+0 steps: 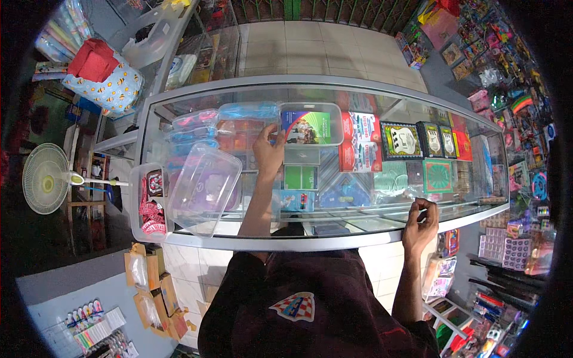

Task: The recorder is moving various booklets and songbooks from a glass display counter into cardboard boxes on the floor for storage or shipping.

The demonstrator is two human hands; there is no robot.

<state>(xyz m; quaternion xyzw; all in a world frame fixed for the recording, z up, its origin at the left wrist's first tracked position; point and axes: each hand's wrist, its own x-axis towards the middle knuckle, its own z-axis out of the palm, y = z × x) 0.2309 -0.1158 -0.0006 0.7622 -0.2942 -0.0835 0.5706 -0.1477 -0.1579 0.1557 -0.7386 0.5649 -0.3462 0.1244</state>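
On the glass display counter stands a clear plastic container (pixel 335 125) with a colourful booklet (pixel 309 127) in it. My left hand (pixel 270 150) reaches over the glass to the container's left end, thumb and fingertips at its rim; whether they grip it is hard to see. Near the counter's front edge, my right hand (pixel 421 223) is raised with curled fingers. A small clear glint shows at its fingertips, too blurred to name. To my left, a translucent plastic tub or lid (pixel 206 192) lies tilted beside a narrower container (pixel 136 201) holding red-and-white patches (pixel 152 217).
The counter's metal frame (pixel 277 242) runs before me. Red-and-white books (pixel 360 154) and boxed black-framed emblems (pixel 402 141) lie to the right. A white fan (pixel 46 179) stands left, opened cardboard boxes (pixel 168 293) lower left. Hanging goods line the right wall.
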